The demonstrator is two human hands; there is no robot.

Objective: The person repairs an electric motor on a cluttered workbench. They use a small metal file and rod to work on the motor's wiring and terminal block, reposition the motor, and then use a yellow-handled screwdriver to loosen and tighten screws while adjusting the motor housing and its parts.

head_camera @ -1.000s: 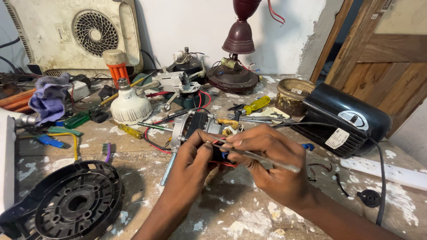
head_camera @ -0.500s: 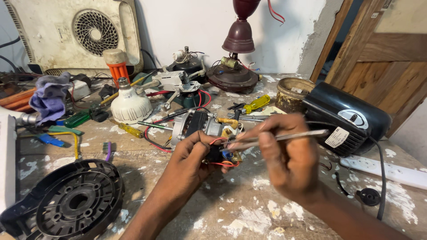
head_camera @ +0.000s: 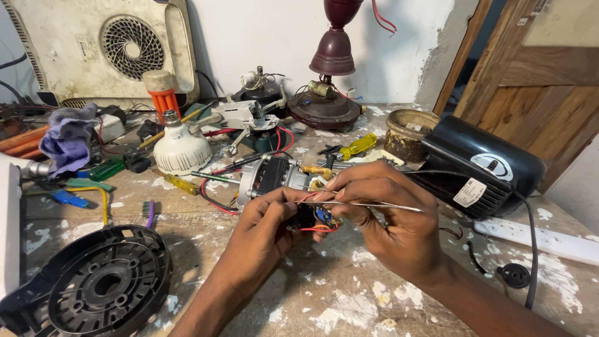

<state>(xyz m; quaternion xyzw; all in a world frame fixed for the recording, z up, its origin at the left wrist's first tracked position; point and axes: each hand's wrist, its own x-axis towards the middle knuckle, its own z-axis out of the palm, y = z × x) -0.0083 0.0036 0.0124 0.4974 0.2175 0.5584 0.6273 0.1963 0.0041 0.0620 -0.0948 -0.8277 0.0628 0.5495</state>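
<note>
On the bench, the left hand [head_camera: 265, 228] is gripping a small part with red wires [head_camera: 312, 218] beside the motor [head_camera: 271, 176], while the right hand [head_camera: 390, 218] is pinching tweezers [head_camera: 368, 205] against it.

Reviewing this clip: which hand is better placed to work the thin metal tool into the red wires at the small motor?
Right, likely. The right hand grips the thin metal tool, its tip at the red wires. The left hand is occupied holding the small motor end.
</note>
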